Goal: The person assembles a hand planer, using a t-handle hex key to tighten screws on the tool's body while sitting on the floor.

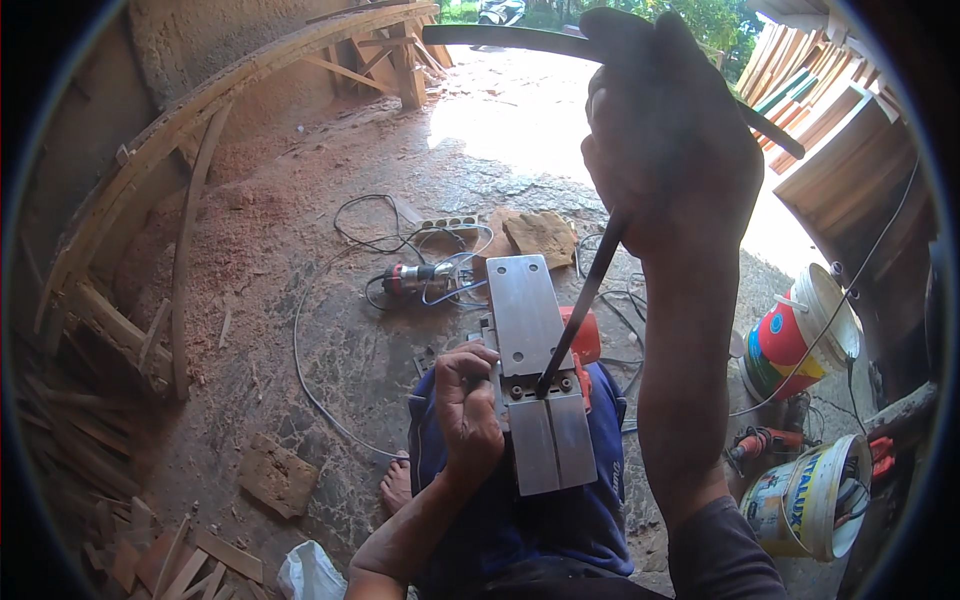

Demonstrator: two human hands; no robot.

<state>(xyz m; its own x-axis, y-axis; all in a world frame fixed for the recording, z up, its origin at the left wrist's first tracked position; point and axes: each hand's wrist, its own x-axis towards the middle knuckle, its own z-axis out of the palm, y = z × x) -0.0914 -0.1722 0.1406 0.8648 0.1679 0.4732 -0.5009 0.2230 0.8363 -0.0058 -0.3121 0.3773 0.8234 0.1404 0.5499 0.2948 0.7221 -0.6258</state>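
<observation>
An upturned electric hand planer (527, 305) rests on my lap, its metal sole plates facing up and its red body showing at the right side. High on the right, my right hand (668, 150) is closed around a dark T-handle wrench (597, 275). The wrench slants down to the gap between the sole plates, where its tip meets the cutter area beside small bolts. My left hand (470, 415) has curled fingers against the planer's left edge. What lies under those fingers is partly hidden.
A red-and-silver power tool (408, 278) with cables lies on the dusty floor ahead, near a wooden board (540, 238). Two buckets (775, 335) and a red drill (765, 443) stand at right. Wood scraps (215, 565) lie lower left; a timber frame (190, 230) leans along the wall.
</observation>
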